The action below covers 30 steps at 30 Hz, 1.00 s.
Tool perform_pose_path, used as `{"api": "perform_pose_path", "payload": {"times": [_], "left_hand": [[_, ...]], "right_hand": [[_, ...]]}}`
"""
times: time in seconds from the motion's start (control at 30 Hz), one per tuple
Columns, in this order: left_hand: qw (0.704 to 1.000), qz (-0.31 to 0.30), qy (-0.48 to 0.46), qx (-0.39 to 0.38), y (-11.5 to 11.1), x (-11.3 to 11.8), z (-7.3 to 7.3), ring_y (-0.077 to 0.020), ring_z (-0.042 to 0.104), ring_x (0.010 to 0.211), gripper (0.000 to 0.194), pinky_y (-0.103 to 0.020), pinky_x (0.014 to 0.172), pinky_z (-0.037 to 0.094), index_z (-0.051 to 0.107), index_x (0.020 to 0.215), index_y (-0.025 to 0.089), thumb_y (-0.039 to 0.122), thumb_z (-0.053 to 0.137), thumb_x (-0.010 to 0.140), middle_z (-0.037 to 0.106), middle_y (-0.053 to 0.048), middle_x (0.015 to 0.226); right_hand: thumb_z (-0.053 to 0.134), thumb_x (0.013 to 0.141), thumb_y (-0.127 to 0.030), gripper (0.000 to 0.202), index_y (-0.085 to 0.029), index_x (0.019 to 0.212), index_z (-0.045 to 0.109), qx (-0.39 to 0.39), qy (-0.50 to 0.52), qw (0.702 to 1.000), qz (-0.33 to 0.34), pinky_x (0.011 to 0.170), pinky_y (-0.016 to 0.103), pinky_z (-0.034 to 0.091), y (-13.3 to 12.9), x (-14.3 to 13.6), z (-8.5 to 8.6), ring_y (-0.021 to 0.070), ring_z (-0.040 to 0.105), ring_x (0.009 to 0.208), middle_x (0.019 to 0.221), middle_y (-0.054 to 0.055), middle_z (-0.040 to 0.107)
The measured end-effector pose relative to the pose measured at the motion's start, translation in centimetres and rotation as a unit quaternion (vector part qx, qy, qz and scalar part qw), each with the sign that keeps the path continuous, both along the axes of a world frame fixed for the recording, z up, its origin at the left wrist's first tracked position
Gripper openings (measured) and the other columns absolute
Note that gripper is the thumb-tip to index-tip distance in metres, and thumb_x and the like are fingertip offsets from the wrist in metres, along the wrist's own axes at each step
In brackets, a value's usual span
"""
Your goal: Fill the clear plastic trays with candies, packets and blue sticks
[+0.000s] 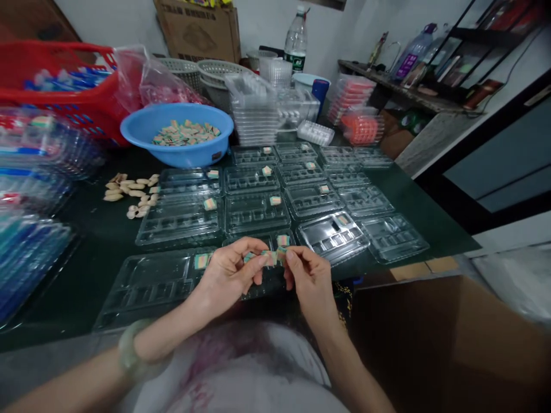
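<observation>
Near the table's front edge, my left hand is closed on small striped pieces in green, pink and cream; their kind is unclear. My right hand pinches a similar striped piece, close against those in the left fingers. Under and around both hands lie clear plastic trays with moulded compartments. Several trays hold striped pieces in a far corner, such as the piece in one on the left and the piece just beyond my fingers. The trays at the right show no piece.
A blue basin full of striped pieces stands at the back left, beside a red basket. Peanuts lie left of the trays. Stacked clear trays rise behind, and filled plastic packs line the left side.
</observation>
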<state>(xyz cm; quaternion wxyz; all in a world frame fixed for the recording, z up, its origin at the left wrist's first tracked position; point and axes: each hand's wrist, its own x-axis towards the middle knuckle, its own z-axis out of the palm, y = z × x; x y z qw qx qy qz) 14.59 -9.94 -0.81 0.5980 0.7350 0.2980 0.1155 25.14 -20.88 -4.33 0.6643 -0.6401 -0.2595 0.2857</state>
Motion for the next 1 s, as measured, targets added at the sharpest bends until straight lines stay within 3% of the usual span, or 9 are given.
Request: {"api": "perform_pose_path", "payload": {"times": [0.07,0.17,0.37,0.67,0.83,0.93,1.0], "left_hand": [[1.0,0.004,-0.008,-0.004,0.0,-0.2,0.3,-0.0061,0.038,0.038,0.024,-0.017,0.038,0.033,0.055,0.093,0.018,0.038,0.054,0.08,0.054,0.003,0.053],[1.0,-0.005,-0.016,-0.012,0.0,-0.2,0.6,-0.0064,0.039,0.038,0.023,-0.018,0.038,0.034,0.06,0.092,0.017,0.035,0.057,0.078,0.053,0.003,0.051],[0.999,0.034,-0.023,-0.02,-0.3,0.3,0.3,-0.0066,0.039,0.039,0.023,-0.018,0.038,0.034,0.065,0.089,0.017,0.033,0.061,0.074,0.05,0.004,0.048],[0.998,0.055,-0.009,-0.01,0.0,0.1,-0.3,-0.0059,0.037,0.039,0.029,-0.015,0.036,0.028,0.064,0.092,0.018,0.037,0.066,0.069,0.048,0.005,0.044],[0.985,0.05,-0.038,-0.159,0.3,0.8,-0.1,-0.0071,0.048,0.045,0.032,-0.014,0.036,0.034,0.064,0.091,0.019,0.036,0.07,0.065,0.061,0.0,0.062],[0.956,0.133,-0.022,-0.26,1.1,0.7,0.3,-0.0132,0.059,0.061,0.036,-0.014,0.044,0.045,0.066,0.083,0.018,0.033,0.078,0.052,0.067,-0.003,0.075],[0.941,0.172,-0.008,-0.291,1.9,0.1,0.2,-0.0162,0.061,0.075,0.037,-0.016,0.059,0.051,0.067,0.082,0.02,0.028,0.08,0.048,0.068,0.0,0.08]], "right_hand": [[0.05,0.084,-0.033,0.022,-0.015,0.08,0.061,-0.012,-0.042,0.999,-0.018,0.041,0.019,0.035,0.0,0.0,0.0,0.0081,0.042,0.046,0.057,-0.002,0.05],[0.05,0.084,-0.031,0.019,-0.015,0.079,0.061,-0.016,-0.068,0.998,0.005,0.043,0.019,0.035,0.0,-0.1,0.2,0.0083,0.043,0.048,0.059,-0.002,0.05],[0.048,0.084,-0.029,0.019,-0.015,0.082,0.062,0.009,-0.021,0.998,0.066,0.043,0.019,0.034,-0.1,-0.2,0.5,0.0081,0.043,0.049,0.06,-0.002,0.049],[0.06,0.076,-0.033,0.016,-0.017,0.079,0.062,0.024,0.03,0.997,0.06,0.04,0.018,0.034,0.6,-0.4,1.1,0.0075,0.042,0.048,0.063,-0.002,0.053],[0.058,0.077,-0.034,0.019,-0.017,0.081,0.064,0.004,-0.015,0.999,0.037,0.042,0.018,0.035,-0.5,0.9,1.8,0.0076,0.043,0.048,0.059,-0.003,0.052],[0.061,0.075,-0.035,0.019,-0.018,0.081,0.066,-0.028,-0.069,0.997,-0.028,0.045,0.019,0.036,-2.9,3.8,2.2,0.0086,0.045,0.051,0.06,-0.002,0.055],[0.062,0.074,-0.036,0.02,-0.019,0.084,0.067,-0.053,-0.116,0.987,-0.097,0.048,0.02,0.038,-5.4,7.1,2.1,0.0101,0.048,0.054,0.065,-0.001,0.059]]}}
